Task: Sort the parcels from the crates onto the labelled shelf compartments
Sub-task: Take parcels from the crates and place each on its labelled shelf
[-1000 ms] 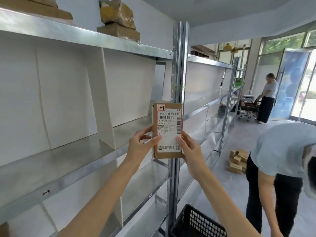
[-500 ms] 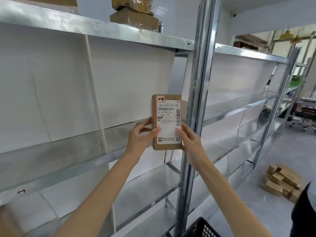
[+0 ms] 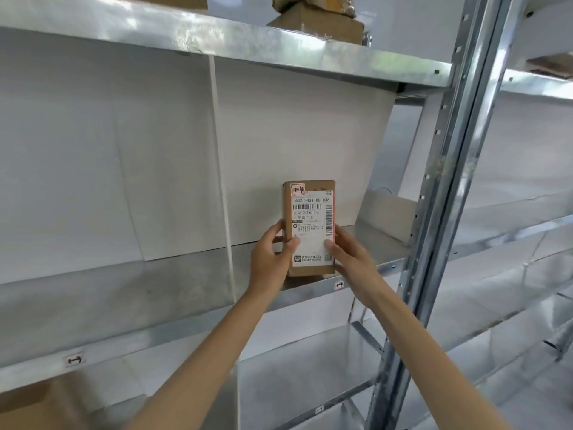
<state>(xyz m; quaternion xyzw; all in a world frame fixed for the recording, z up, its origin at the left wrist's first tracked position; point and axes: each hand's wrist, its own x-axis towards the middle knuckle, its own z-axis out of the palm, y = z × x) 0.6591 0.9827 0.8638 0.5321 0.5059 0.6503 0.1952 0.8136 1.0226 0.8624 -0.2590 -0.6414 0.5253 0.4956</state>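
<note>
Left hand (image 3: 270,256) clamped on the left edge of the parcel (image 3: 310,228), thumb laid across the lower face of the shipping label (image 3: 313,229), the other fingers wrapped out of sight behind; right hand (image 3: 350,256) mirroring it on the right edge, thumb tip pressed on the label's lower corner, palm cupping the side; both hands closed round the one box and nothing else.

Held upright, label toward the camera, probably so that the printed code at the top corner can be read against the small tag (image 3: 339,285) on the shelf lip just below; tag and corner mark look alike, though too small to read for certain; hence, as a judgement, the step in hand: standing the parcel in its matching compartment.

Parcel's lower edge at or just above the shelf (image 3: 387,259) near the front lip; impossible to say whether already resting or a shade off the metal; set inside the compartment to the right of the white divider (image 3: 221,181), white backing panel behind, grey upright post (image 3: 440,212) well to the right.

Both forearms reaching up and forward from the lower part of the view, converging on the box; wrists fairly straight, the left bent slightly inward, the right angled up from below.

Further out: a second tag (image 3: 73,360) on the shelf lip far to the left, marking the neighbouring compartment; brown boxes (image 3: 319,20) on the shelf above.
</note>
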